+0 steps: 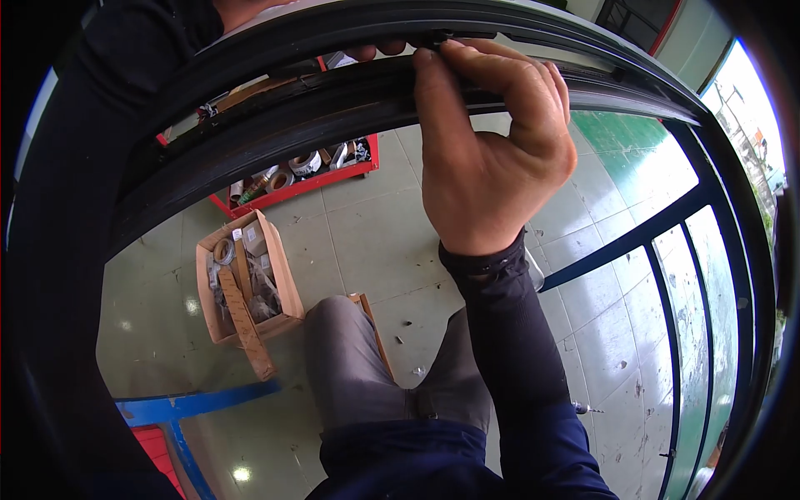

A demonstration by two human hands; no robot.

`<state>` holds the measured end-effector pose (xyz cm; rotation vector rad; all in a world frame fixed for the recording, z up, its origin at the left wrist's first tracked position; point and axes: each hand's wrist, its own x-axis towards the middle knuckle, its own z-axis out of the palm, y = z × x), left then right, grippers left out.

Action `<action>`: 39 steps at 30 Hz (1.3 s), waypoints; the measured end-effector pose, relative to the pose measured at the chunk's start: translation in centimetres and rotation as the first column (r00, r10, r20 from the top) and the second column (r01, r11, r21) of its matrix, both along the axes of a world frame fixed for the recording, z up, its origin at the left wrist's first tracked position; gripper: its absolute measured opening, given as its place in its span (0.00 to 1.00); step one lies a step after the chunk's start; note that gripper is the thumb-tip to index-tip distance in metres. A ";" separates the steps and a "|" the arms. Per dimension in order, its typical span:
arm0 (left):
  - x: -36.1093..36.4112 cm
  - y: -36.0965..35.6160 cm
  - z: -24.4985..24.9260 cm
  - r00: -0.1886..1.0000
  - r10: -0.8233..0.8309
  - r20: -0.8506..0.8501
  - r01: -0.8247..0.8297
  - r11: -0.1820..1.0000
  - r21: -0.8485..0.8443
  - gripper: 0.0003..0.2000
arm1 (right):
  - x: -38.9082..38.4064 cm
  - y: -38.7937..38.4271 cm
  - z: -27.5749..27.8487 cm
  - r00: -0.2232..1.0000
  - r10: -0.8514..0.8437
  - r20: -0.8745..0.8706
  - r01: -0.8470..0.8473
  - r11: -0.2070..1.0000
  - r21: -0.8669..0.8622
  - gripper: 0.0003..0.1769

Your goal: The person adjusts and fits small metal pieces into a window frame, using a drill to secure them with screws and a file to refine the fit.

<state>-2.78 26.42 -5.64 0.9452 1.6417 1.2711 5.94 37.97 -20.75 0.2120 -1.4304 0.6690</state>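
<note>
A long black frame (333, 93) with parallel rails and grooves stretches across the top of my view. My right hand (496, 154) reaches up to it, thumb and forefinger pinched together on a small black piece (437, 38) at the inner edge of the upper rail. What kind of piece it is, I cannot make out. My left hand (243, 12) lies over the far side of the upper rail, mostly hidden by it. Its fingertips show below the rail, just left of the pinch, curled round the frame.
Below stands an open cardboard box (293, 302) with tape rolls and cardboard strips. Behind it, a red cart (374, 158) holds more rolls. Blue metal bars (196, 403) stand at lower left, dark bars (621, 237) at right. Small debris dots the tiled floor (367, 242).
</note>
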 end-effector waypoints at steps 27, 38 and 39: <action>1.1 0.0 0.3 0.986 0.094 -0.139 -0.103 0.993 -0.060 0.26 | 1.2 1.1 -1.0 0.988 0.121 -0.095 -0.122 0.993 -0.005 0.13; 1.2 0.0 -0.4 0.965 0.097 -0.245 -0.116 0.991 -0.067 0.24 | 1.2 1.4 -1.2 0.991 0.114 -0.070 -0.113 0.993 0.020 0.16; 1.2 0.0 -0.5 0.962 0.098 -0.255 -0.119 0.991 -0.066 0.24 | 1.3 1.4 -1.1 0.991 0.115 -0.068 -0.114 0.993 0.026 0.16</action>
